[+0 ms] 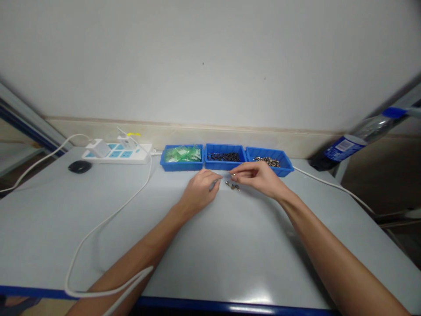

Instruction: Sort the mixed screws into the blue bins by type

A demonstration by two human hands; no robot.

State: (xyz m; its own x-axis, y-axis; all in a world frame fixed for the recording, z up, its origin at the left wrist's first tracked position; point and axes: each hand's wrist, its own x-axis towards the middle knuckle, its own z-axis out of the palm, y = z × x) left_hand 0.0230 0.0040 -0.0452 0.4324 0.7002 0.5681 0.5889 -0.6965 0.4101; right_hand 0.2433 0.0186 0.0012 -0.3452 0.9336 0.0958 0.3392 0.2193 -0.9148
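My right hand (258, 177) pinches a small shiny metal piece (233, 175) between thumb and fingertips, just in front of the blue bins. My left hand (202, 188) rests on the table to its left, fingers curled with thumb and forefinger near each other; whether anything is between them is too small to tell. Several small metal pieces (233, 186) lie on the table between the hands. Behind stand three blue bins: the left bin (182, 166) holds green-and-clear plastic packets, the middle bin (224, 165) dark screws, the right bin (285, 169) shiny metal parts.
A white power strip (141, 156) with plugs and a black mouse (80, 166) are at the back left. A white cable (108, 218) loops over the table and my left forearm. A plastic bottle (348, 147) leans at the back right, near another cable (332, 184).
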